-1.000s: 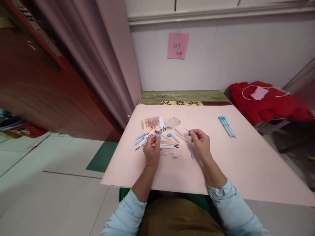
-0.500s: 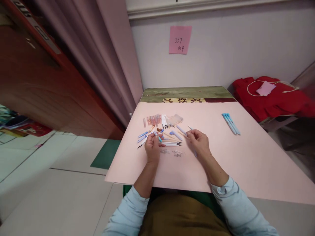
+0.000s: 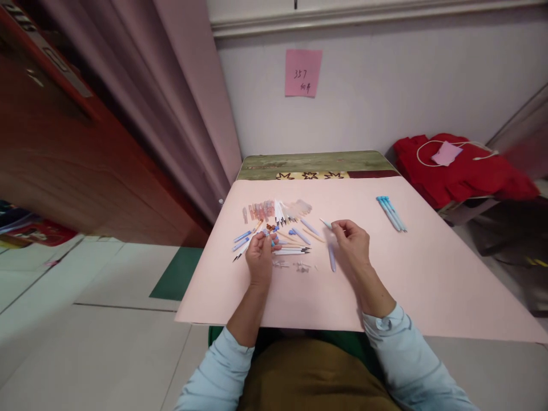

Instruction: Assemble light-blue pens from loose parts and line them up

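Note:
My left hand (image 3: 259, 258) is closed over the left part of the pile, fingers pinching a small light-blue pen part (image 3: 273, 244) that they mostly cover. Between the thumb and fingers of my right hand (image 3: 353, 242) is a pale, pointed pen part (image 3: 326, 223), its tip aimed up and left. Just below that hand a lilac pen barrel (image 3: 331, 257) lies on the pink sheet. White refills with dark tips (image 3: 291, 251) rest beside my left fingers. Small clear pieces (image 3: 302, 266) are scattered nearer to me.
Several light-blue pens (image 3: 391, 214) lie side by side at the right. Behind my hands are orange-pink strips (image 3: 260, 210) and translucent pieces (image 3: 301, 207). Blue pen barrels (image 3: 241, 244) sit left of the pile. Red cloth (image 3: 454, 177) is heaped beyond the table's right edge.
My right hand has moved slightly right relative to the pile, still pinching the pointed part, and the lilac barrel below it shows more fully. The view has shifted a little.

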`<state>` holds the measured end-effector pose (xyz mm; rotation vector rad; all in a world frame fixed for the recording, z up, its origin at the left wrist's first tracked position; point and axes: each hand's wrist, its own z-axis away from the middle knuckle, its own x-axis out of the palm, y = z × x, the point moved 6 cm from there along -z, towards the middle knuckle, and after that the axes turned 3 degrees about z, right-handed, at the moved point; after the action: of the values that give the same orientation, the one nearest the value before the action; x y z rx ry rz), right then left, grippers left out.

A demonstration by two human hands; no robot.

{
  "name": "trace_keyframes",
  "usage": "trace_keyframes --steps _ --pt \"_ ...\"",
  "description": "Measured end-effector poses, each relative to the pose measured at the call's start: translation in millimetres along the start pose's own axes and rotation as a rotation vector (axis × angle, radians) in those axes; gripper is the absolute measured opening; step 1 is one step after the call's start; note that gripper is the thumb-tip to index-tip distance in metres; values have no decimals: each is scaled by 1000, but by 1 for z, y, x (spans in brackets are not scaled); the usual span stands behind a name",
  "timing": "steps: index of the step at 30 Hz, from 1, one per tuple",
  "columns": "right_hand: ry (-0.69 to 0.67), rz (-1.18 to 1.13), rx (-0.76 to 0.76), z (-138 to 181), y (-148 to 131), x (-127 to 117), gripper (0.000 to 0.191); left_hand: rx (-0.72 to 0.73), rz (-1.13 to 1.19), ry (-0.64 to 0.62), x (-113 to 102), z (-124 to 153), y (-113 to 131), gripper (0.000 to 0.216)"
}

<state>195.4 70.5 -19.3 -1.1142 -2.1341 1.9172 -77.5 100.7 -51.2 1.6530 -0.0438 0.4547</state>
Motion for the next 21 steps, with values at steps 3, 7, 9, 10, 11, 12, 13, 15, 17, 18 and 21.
trace_keyframes --steps 3,7,9,10,11,12,13,15,17,18,21 --pt "84 44 17 -7 7 -16 33 31 -16 -10 1 0 1 35" --pt "91 227 84 -13 19 -27 32 90 -59 -70 4 2 4 35" --pt "32 363 87 -13 22 -23 30 109 -90 -107 6 4 6 34" --pt "1 424 72 -13 22 -20 29 119 -106 -121 6 4 6 33" --pt "-24 476 47 -12 22 -17 29 127 -121 -133 7 5 7 32" --pt "-41 521 15 -11 20 -13 29 136 -131 -141 7 6 7 31" --pt "-47 557 -17 -11 19 -10 28 145 -138 -147 8 6 7 30" --pt "-45 608 -64 -10 16 -6 26 158 -144 -155 9 7 8 29" --pt "-31 615 -70 -10 15 -6 23 176 -154 -159 10 8 9 29" --pt "-24 590 -55 -10 15 -6 22 186 -170 -161 10 8 9 29" --pt "0 362 37 -7 17 -10 24 221 -251 -169 11 10 12 27"
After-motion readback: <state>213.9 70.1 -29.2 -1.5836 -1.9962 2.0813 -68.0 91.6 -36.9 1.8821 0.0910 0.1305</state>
